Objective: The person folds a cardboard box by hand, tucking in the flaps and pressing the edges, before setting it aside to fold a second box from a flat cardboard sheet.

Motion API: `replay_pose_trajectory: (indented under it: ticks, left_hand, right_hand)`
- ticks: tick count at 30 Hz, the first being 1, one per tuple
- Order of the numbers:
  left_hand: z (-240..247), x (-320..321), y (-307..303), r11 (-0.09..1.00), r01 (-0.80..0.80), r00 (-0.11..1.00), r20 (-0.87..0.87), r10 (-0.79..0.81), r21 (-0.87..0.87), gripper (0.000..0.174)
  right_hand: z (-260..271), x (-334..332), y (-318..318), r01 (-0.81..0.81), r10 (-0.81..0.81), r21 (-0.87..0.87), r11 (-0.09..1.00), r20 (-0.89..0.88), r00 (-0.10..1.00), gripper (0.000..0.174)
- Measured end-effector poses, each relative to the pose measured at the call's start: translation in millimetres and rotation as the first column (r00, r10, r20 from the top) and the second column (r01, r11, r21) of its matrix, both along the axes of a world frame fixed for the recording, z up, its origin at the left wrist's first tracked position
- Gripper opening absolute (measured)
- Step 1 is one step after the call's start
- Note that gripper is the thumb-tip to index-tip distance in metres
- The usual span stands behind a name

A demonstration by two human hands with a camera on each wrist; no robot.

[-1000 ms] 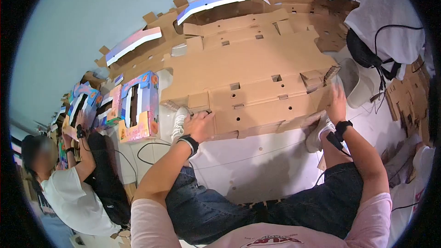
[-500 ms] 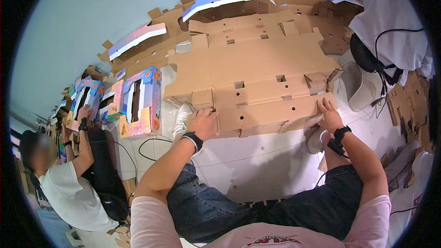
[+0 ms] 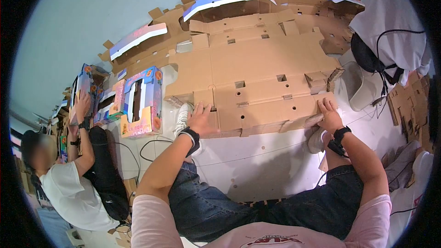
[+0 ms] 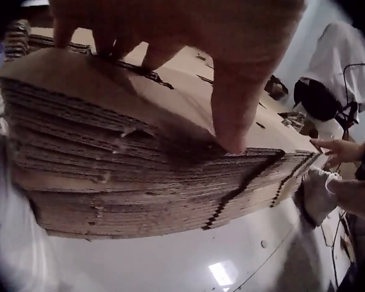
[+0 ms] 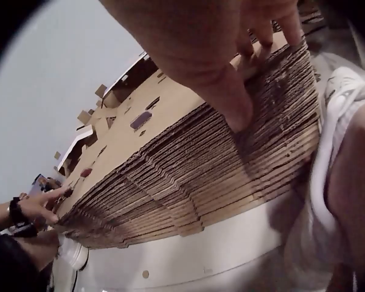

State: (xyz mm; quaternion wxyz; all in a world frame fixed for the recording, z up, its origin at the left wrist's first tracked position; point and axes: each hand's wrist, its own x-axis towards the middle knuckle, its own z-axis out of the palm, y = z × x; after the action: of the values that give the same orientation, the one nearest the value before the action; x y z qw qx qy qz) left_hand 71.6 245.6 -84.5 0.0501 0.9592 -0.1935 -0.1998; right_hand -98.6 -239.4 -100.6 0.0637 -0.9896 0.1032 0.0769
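Observation:
A thick stack of flat brown cardboard blanks point(image 3: 266, 62) lies on the floor in front of me, with slots, round holes and folded flaps on its top sheet. On its front left corner rests my left hand point(image 3: 201, 120), fingers spread over the top sheet. In the left wrist view the thumb point(image 4: 232, 125) touches the front top edge. My right hand point(image 3: 330, 115) lies at the front right corner, fingers over the top. The right wrist view shows that thumb point(image 5: 234, 112) against the layered edges point(image 5: 188, 176).
Printed colourful boxes point(image 3: 142, 103) stand to the left, beside a seated person point(image 3: 76, 193) handling another box point(image 3: 82, 85). More cardboard point(image 3: 229, 11) leans along the wall. A pale bin point(image 3: 360, 85) and a draped cloth point(image 3: 386, 23) are at the right. My shoes flank the stack.
My right hand has come from the stack's right side onto its front right corner. My left hand has shifted slightly on its corner. The person at left has tilted a printed box up.

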Motion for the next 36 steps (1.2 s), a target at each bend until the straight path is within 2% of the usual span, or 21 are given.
replay_pose_trajectory:
  ticks: [3, 6, 8, 10, 11, 13, 14, 19, 23, 25, 26, 28, 32, 36]
  left_hand:
    - [-2.2, 1.2, 4.7, 0.998, 0.037, 0.999, -0.014, -0.037, -0.042, 0.116]
    - [-1.1, -5.2, 2.5, 0.999, -0.008, 1.000, 0.022, 0.009, -0.046, 0.117]
    - [0.8, -9.0, -0.5, 0.999, -0.035, 0.994, 0.105, 0.035, -0.006, 0.119]
    - [-4.2, -8.0, -0.3, 0.999, -0.053, 0.993, 0.103, 0.053, 0.002, 0.120]
    - [-7.0, -7.7, 0.1, 0.997, -0.073, 0.992, 0.103, 0.072, 0.013, 0.121]
    - [-8.5, -6.6, 1.2, 0.998, -0.070, 0.996, 0.062, 0.070, -0.008, 0.121]
    - [-8.9, -6.0, 1.7, 0.997, -0.070, 0.997, 0.023, 0.071, -0.028, 0.121]
    - [-12.8, -5.1, 3.8, 0.999, -0.046, 0.998, 0.033, 0.047, -0.023, 0.120]
    - [-14.2, -4.5, 3.1, 0.999, -0.041, 0.998, 0.036, 0.042, -0.028, 0.118]
    - [-14.1, -5.3, 3.1, 0.999, -0.037, 0.999, 0.039, 0.038, -0.025, 0.118]
    - [-14.1, -5.9, 3.1, 0.999, -0.034, 0.999, 0.041, 0.035, -0.023, 0.117]
    - [-14.9, -8.0, 3.1, 0.999, -0.033, 0.998, 0.046, 0.034, -0.026, 0.117]
    - [-17.0, -8.6, 3.6, 1.000, -0.028, 0.998, 0.064, 0.029, -0.013, 0.117]
    - [-15.0, -8.6, 3.4, 1.000, -0.025, 0.999, 0.048, 0.026, -0.017, 0.118]
  right_hand:
    - [-0.8, -0.5, 2.1, -0.002, 0.002, -0.036, 0.999, 0.000, 1.000, 0.096]
    - [-0.7, -0.3, 0.4, -0.016, 0.016, -0.016, 1.000, 0.024, 1.000, 0.095]
    - [-1.4, 0.5, -3.8, -0.027, 0.027, 0.010, 1.000, 0.047, 0.999, 0.094]
    - [-1.2, 4.5, -6.7, 0.019, -0.065, 0.243, 0.970, 0.181, 0.981, 0.089]
    - [-1.4, 6.7, -7.6, 0.021, -0.066, 0.242, 0.970, 0.181, 0.981, 0.089]
    - [6.3, 14.7, -2.9, 0.030, -0.085, 0.158, 0.987, 0.356, 0.931, 0.085]
    - [11.5, 19.2, -1.9, 0.031, -0.086, 0.158, 0.987, 0.355, 0.931, 0.085]
    - [20.4, 42.4, -8.3, 0.040, -0.087, 0.117, 0.992, 0.430, 0.899, 0.090]
    - [24.4, 54.0, -1.8, 0.071, -0.117, 0.108, 0.992, 0.507, 0.854, 0.088]
    - [20.9, 55.6, -1.1, 0.089, -0.076, -0.031, 0.996, 0.298, 0.951, 0.087]
    - [9.2, 56.7, -4.9, 0.091, -0.078, -0.031, 0.995, 0.299, 0.951, 0.087]
    - [-19.7, 58.5, -10.5, 0.139, -0.138, 0.033, 0.990, -0.039, 0.990, 0.087]
    - [-26.8, 58.7, -2.7, 0.176, -0.176, 0.013, 0.984, 0.007, 0.984, 0.088]
    - [-6.1, 60.6, 3.6, 0.180, -0.180, -0.003, 0.984, -0.040, 0.983, 0.087]
